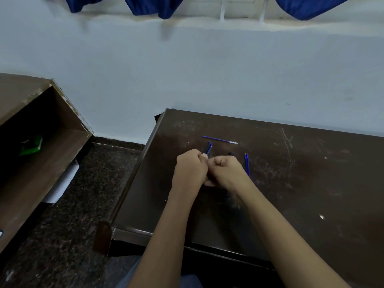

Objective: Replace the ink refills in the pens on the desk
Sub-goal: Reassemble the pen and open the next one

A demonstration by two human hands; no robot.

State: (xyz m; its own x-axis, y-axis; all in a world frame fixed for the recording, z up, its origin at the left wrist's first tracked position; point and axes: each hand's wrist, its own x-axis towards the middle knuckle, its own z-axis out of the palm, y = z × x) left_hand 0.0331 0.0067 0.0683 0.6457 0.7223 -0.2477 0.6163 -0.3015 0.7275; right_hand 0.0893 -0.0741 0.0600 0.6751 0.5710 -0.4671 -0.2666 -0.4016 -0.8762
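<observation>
My left hand (190,170) grips a dark blue pen (208,148) whose upper end sticks out above the fist. My right hand (225,171) is curled tight against the left one, fingers closed at the pen's lower part, which is hidden between the hands. A thin blue ink refill (219,139) with a silver tip lies on the desk (301,183) just beyond the hands. Two blue refills (246,164) lie side by side to the right of my right hand. A small dark pen piece (230,154) shows just above my right knuckles.
The brown desk's left edge (137,173) and near edge run close to my arms. A brown wooden shelf (41,142) with a green packet (31,145) stands at the left across a dark speckled floor. A pale wall rises behind the desk.
</observation>
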